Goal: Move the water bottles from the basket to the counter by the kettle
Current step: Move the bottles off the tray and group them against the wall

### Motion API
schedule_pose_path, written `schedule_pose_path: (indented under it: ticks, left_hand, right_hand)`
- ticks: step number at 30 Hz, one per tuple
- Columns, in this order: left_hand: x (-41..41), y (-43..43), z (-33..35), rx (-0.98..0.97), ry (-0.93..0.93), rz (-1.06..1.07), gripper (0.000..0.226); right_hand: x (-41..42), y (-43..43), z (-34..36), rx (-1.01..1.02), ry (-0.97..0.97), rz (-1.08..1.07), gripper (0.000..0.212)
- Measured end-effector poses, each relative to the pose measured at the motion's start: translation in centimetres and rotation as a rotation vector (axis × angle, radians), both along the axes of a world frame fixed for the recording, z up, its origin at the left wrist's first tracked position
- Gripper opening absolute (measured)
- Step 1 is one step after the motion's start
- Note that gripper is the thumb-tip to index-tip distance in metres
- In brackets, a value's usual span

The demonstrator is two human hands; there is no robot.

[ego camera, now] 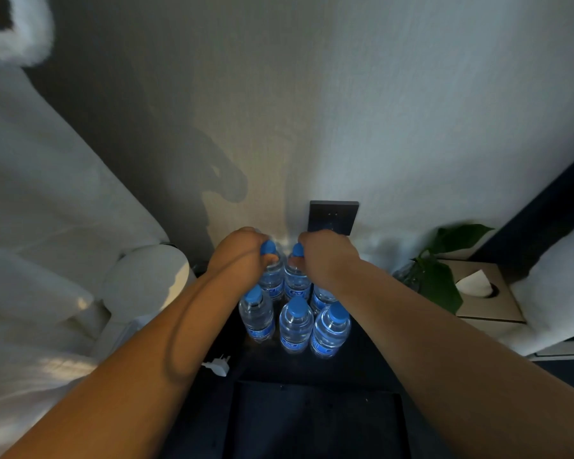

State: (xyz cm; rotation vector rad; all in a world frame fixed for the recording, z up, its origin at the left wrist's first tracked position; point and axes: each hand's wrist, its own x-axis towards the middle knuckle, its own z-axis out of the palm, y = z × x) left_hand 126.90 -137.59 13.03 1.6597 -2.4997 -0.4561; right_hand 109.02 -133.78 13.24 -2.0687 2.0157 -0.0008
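Several clear water bottles with blue caps stand upright in two rows on a dark counter [371, 366] against the wall. My left hand [237, 256] grips the neck of the back-left bottle [272, 276]. The back-middle bottle [295, 279] is held at its neck by my right hand [325, 260]. A third back bottle [322, 298] is partly hidden under my right wrist. In the front row stand three bottles [257, 318], [295, 326], [330, 329]. A white kettle [150, 279] sits to the left of the bottles. No basket can be made out.
A dark wall socket [333, 217] is just behind the bottles. A white plug [217, 366] lies on the counter at front left. A green plant [438, 276] and a tissue box [484, 293] stand at the right. White cloth hangs at the left.
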Motion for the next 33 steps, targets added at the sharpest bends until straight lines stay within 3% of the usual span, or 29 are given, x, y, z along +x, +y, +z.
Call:
schedule_pose_path:
  ticks: [7, 11, 15, 20, 33]
  left_hand:
    - [0.1, 0.6, -0.5, -0.033, 0.032, 0.011, 0.046]
    - [-1.1, 1.6, -1.2, -0.056, 0.171, -0.01, 0.057]
    - [-2.3, 2.6, -1.5, -0.107, 0.204, -0.076, 0.049]
    - [-1.9, 3.0, -2.0, -0.186, 0.146, -0.144, 0.045]
    - [-1.1, 3.6, -3.0, -0.266, 0.206, -0.205, 0.046]
  right_hand:
    - [-1.3, 1.6, -0.9, -0.141, 0.025, -0.024, 0.057]
    - [-3.0, 2.4, -0.2, 0.001, 0.047, -0.104, 0.068]
    - [-4.3, 3.0, 0.8, 0.151, 0.064, -0.081, 0.042]
    - [-4.5, 3.6, 1.0, 0.043, 0.018, -0.091, 0.018]
    - [-4.3, 2.4, 0.5, -0.017, -0.006, -0.146, 0.025]
